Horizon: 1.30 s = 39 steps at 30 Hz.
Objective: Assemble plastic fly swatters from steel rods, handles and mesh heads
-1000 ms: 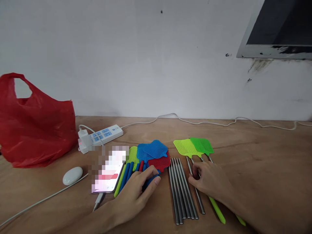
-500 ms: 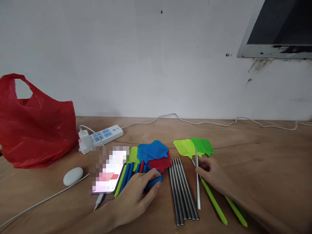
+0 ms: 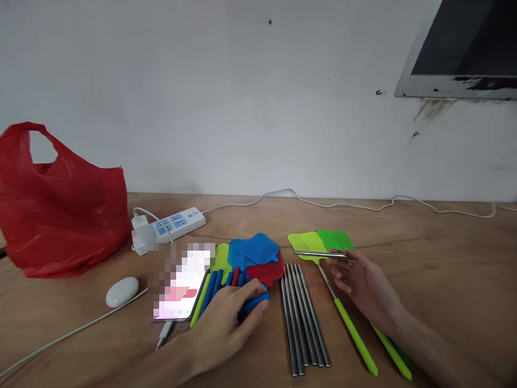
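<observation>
My left hand (image 3: 226, 323) rests on a pile of fly-swatter parts, its fingers curled round a blue handle (image 3: 254, 303) in front of the blue (image 3: 252, 249) and red (image 3: 264, 272) mesh heads. My right hand (image 3: 363, 283) holds one thin steel rod (image 3: 319, 253) level, pointing left over the yellow-green swatter head (image 3: 307, 242). A row of several steel rods (image 3: 302, 318) lies between the hands. Two assembled swatters with green grips (image 3: 355, 337) lie under my right forearm.
A lit phone (image 3: 180, 288) lies left of the pile, with a white oval device (image 3: 121, 291) and cable beside it. A white power strip (image 3: 169, 226) and a red plastic bag (image 3: 60, 205) sit at the left. A white cord (image 3: 343, 203) runs along the wall.
My right hand picked a steel rod off the table, stood it upright, then swung it level and pointing left above the green swatter heads. My left hand stayed on the blue handle.
</observation>
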{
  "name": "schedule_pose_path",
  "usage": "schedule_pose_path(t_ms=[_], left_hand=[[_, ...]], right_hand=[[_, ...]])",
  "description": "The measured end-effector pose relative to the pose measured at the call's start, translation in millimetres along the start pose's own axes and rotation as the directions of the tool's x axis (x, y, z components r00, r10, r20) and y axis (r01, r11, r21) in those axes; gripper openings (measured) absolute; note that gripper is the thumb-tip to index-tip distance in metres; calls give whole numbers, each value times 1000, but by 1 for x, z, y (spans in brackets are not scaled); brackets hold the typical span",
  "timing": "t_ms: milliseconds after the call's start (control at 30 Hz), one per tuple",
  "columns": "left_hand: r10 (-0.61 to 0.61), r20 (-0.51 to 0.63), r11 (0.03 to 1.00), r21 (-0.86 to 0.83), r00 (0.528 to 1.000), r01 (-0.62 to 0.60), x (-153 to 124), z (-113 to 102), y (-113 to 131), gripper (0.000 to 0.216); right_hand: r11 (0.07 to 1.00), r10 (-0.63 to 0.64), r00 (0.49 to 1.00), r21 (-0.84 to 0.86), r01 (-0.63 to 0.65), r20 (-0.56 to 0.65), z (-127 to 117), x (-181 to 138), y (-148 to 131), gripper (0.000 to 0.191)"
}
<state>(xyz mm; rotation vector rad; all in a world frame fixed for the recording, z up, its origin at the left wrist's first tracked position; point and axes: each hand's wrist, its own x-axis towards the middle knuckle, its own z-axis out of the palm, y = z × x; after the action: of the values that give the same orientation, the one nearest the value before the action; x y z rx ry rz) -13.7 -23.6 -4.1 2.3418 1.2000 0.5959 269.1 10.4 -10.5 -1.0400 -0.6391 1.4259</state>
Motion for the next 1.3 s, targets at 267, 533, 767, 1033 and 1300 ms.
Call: schedule_pose_path(t_ms=[267,533,767,1033,1300], left_hand=[[-15,-40,1000,0,999,15,1,2,-3,24],[13,6,1000,2,1000,-13,0,0,0,24],[-3,38,1000,-7,999,3,-1,1,0,26],[-36,15,999,-33,999,37,-3,2,0,23],[5,58,1000,-13,998,-4,0,2,5,26]], right_hand=[[981,69,953,-191,-12,294,13,-18,10,35],[965,19,939,-251,72,344,13,-18,15,36],[953,-38,926,-264,146,375,8,-18,18,31],[937,-53,920,-299,180,388,4,-12,24,31],[898,-14,894,-388,208,447,12,-21,22,34]])
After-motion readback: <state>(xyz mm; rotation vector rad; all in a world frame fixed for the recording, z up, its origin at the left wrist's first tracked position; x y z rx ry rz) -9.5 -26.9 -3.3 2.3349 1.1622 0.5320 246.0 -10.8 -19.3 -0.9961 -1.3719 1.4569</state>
